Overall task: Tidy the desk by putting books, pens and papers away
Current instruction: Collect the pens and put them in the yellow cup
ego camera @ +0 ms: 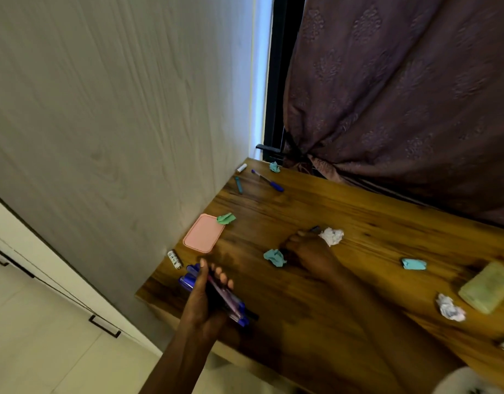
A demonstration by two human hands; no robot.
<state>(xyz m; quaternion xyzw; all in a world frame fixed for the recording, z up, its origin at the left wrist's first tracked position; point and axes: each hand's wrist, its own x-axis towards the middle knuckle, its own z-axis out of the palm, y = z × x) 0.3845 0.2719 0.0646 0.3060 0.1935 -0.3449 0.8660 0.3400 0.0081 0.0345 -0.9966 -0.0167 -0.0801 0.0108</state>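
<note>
My left hand [206,297] grips a bundle of blue and purple pens [216,297] over the near left corner of the wooden desk [316,302]. My right hand [305,251] reaches across the desk's middle, its fingertips at a small dark object [315,229] beside a crumpled white paper [332,236]; whether it holds that object I cannot tell. A blue pen [268,180] and a teal pen [238,184] lie at the far left corner. Crumpled teal papers [275,257] lie about the desk top.
A pink lid [204,233] with a green paper scrap [225,218] lies by the wall. Batteries [174,259] lie at the left edge. A yellow-green block [486,287], another white paper ball [449,308] and a teal wad [413,263] sit at the right. A curtain [401,95] hangs behind.
</note>
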